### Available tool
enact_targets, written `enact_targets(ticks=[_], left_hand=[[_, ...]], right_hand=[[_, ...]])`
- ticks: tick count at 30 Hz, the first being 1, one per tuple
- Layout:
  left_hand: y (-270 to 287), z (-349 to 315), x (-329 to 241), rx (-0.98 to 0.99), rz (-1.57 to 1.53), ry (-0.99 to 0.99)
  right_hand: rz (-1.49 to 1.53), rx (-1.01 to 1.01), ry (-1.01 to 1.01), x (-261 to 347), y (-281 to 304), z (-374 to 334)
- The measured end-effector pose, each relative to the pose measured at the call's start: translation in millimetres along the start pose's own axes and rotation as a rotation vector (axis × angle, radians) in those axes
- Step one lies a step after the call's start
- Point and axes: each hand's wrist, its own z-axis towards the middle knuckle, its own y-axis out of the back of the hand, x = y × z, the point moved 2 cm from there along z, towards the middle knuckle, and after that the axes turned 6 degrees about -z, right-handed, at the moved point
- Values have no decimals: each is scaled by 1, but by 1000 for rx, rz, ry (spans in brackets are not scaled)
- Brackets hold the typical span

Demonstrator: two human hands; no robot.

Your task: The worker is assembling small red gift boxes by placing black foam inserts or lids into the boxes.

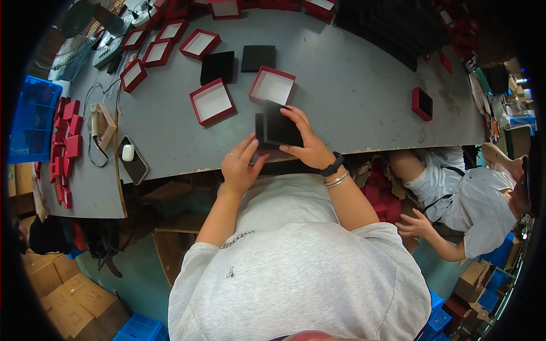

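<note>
My right hand (307,139) grips a flat black square insert (281,126), thumb below and fingers over its upper right side. My left hand (242,162) is closed around the lower left of a small box (273,152) under the insert; only a dark red strip of it shows. Whether the insert sits inside the box or on top I cannot tell. Just beyond lie two open red boxes with white insides, one on the left (212,102) and one on the right (273,85). Two more black inserts, one left (217,67) and one right (259,58), lie flat behind them.
Several red boxes (199,44) line the table's far left, and black inserts (387,28) are stacked at the far right. A single red box (422,104) stands rightward. Leftward are a phone (133,160) and small red boxes (68,142). A co-worker (472,199) sits at right.
</note>
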Motion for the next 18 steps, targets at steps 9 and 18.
enact_targets(ticks=[9,18], left_hand=[[-1,3,-5,101,121,51],[6,47,-2,271,-299,520]], right_hand=[[545,-221,-118,-21,-1,-7],[124,-191,-120,-24,7,-10]])
